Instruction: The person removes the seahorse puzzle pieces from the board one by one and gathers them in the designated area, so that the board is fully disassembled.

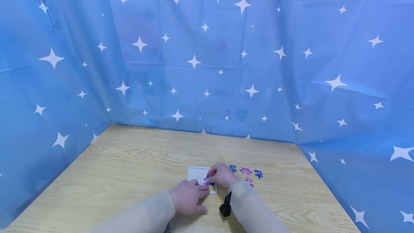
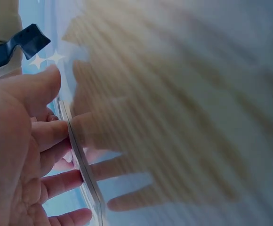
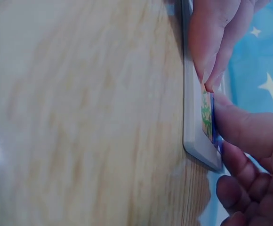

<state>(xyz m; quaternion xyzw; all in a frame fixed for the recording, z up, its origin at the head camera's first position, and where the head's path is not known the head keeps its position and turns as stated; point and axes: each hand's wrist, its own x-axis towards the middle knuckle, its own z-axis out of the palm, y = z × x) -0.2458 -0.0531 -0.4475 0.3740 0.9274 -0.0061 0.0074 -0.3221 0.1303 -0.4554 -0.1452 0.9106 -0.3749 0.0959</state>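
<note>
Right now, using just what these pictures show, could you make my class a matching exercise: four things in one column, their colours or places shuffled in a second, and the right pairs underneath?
Things
1. puzzle frame
2. curtain
3. loose puzzle pieces
4. tabletop

Descriptions
A. pale brown, with a wood grain
B. mostly pink and blue, lying to the right in the head view
C. blue, patterned with white stars
D. white, with a bare area on its left in the head view

Right pairs: 1-D, 2-C, 3-B, 4-A
</note>
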